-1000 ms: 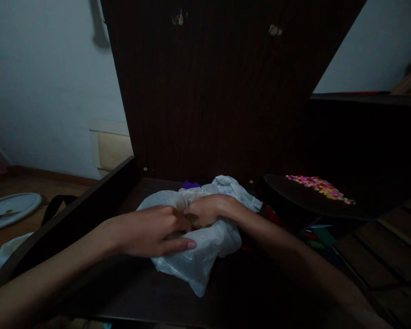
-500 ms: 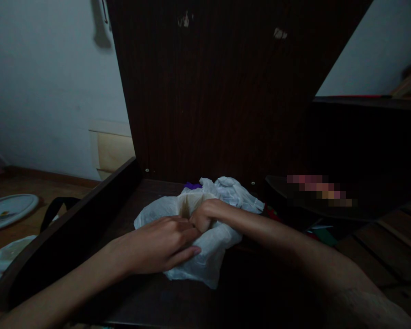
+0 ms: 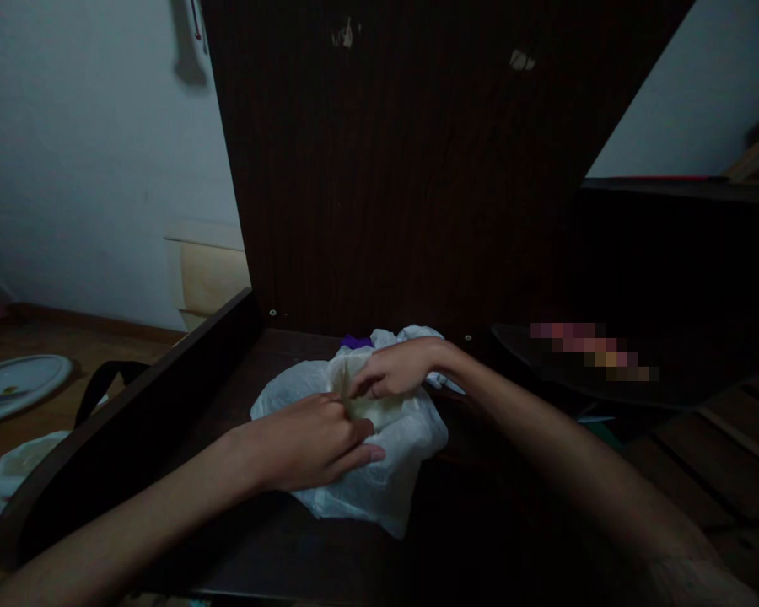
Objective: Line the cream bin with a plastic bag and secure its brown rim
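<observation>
A crumpled white plastic bag (image 3: pixel 389 472) lies on a dark wooden surface (image 3: pixel 329 548) in front of me. My left hand (image 3: pixel 309 443) rests on the bag's near left part, fingers curled and pinching the plastic. My right hand (image 3: pixel 398 368) is at the bag's upper opening, fingers bent and gripping its edge. Something pale shows inside the bag between the two hands. A small purple item (image 3: pixel 354 341) peeks out behind the bag.
A tall dark wooden panel (image 3: pixel 405 169) stands upright behind the bag, and a dark side board (image 3: pixel 132 421) runs along the left. A dark tray (image 3: pixel 544 362) sits at the right. On the floor at left lie a round white plate (image 3: pixel 18 384) and a black strap (image 3: pixel 104 379).
My right hand has lifted from between the bag's folds to its upper edge, pulling the plastic apart. My left hand has slid slightly right on the bag.
</observation>
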### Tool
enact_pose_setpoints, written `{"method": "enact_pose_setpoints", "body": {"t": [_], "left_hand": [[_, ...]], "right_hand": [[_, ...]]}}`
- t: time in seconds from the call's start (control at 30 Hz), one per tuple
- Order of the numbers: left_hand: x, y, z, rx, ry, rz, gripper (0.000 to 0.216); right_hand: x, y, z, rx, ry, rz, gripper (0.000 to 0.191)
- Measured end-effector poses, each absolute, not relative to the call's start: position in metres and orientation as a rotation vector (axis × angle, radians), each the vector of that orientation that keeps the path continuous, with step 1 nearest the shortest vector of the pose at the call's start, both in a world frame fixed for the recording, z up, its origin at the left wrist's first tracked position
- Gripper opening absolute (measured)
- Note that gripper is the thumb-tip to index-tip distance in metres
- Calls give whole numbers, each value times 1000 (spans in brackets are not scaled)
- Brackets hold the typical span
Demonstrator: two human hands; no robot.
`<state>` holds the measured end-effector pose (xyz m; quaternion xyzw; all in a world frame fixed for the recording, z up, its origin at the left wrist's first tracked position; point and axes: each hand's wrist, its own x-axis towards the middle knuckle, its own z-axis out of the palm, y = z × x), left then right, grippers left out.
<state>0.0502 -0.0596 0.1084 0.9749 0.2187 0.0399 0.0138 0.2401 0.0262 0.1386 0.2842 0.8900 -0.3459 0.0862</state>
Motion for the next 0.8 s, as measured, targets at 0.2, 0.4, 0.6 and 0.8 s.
{"method": "enact_pose_setpoints", "body": {"t": [0.2, 0.4, 0.6, 0.8], "left_hand": [[61, -56, 108, 3055, 691, -12, 36], [64, -54, 97, 3109, 794, -74, 21], [63, -56, 93, 3124, 832, -18, 31], [59, -55, 85, 3111, 819, 116, 37]], "right_hand": [[294, 14, 166, 1066, 3057, -1216, 21], [313, -32, 139, 1319, 3231, -887, 35], [315, -85, 97, 1574, 3240, -509, 43], [312, -103, 45, 1669, 3383, -216, 24]]}}
